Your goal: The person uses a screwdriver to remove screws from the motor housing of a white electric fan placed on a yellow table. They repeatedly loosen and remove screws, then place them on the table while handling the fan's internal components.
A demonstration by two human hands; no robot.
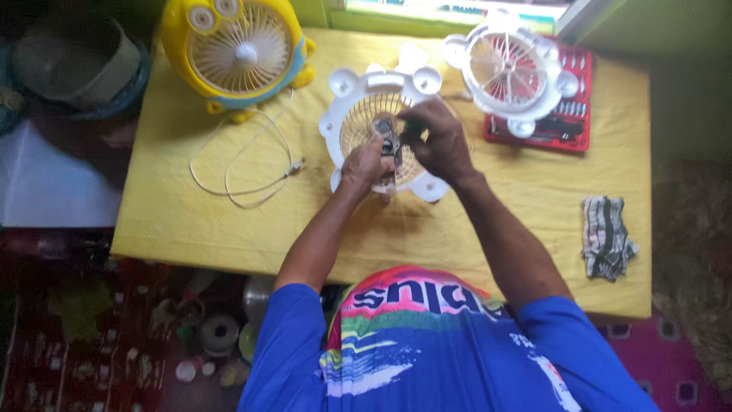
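Over the white fan housing (347, 114), left hand (364, 164) and right hand (438, 141), each grip pinching the small motor part (389, 141); screwdrivers in red case (583, 99).

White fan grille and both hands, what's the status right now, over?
Left hand and right hand both grip a small dark part over the white fan grille. Grille flat on yellow table. White cable lies clear, left.

Home repair table (191, 221): fan parts (515, 69), screwdriver set (572, 122)
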